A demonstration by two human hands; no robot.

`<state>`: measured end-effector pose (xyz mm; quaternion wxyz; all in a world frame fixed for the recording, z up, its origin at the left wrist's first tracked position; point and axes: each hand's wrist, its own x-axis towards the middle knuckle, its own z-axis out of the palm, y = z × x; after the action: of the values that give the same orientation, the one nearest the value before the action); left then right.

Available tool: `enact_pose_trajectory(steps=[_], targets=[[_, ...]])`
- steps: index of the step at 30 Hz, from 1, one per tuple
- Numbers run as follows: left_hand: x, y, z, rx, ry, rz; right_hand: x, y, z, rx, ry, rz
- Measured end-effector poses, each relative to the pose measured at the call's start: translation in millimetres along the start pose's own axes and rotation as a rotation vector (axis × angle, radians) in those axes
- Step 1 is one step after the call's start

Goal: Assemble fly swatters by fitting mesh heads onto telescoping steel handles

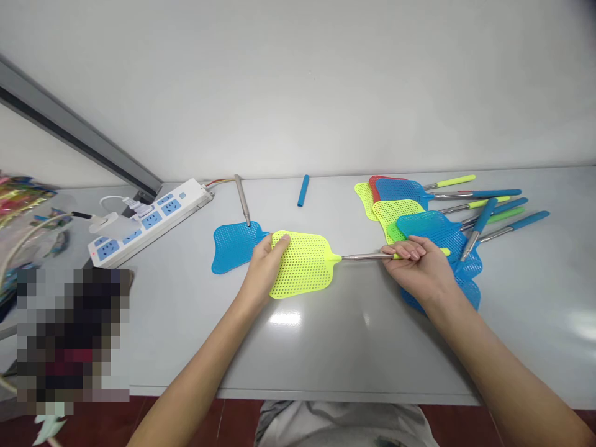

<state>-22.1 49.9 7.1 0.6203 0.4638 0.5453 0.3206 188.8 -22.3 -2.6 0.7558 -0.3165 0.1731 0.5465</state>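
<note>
A yellow fly swatter (pixel 302 267) lies level between my two hands, its perforated head to the left. My left hand (pixel 263 267) pinches the left edge of that head, thumb on top. My right hand (pixel 419 264) has its fingers wrapped round the yellow handle, palm turned up; the metal rod shows between head and grip. Just left of my left hand is a blue swatter head (pixel 237 247), with a bare metal rod (pixel 243 200) lying behind it. A loose blue handle sleeve (pixel 303 190) rests near the wall.
Behind and beside my right hand is a pile of swatters (pixel 431 226) in blue, yellow, green and red, handles pointing right. A white power strip (pixel 151 220) with plugs lies at left. Plastic packets (pixel 23 208) sit at the far left. A wall (pixel 326 87) bounds the grey table (pixel 326 354).
</note>
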Motion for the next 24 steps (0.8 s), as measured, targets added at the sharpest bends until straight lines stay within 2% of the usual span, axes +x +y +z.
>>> enact_pose_trajectory(steps=[13,24], targets=[[1.1,-2.0,-0.9,-0.004,-0.004,0.021,-1.9,-0.2,2.9,0.093,0.056,0.022],[1.7,-1.5,0.2,-0.019,-0.003,0.009,-1.7,-0.6,2.9,0.052,0.057,0.019]])
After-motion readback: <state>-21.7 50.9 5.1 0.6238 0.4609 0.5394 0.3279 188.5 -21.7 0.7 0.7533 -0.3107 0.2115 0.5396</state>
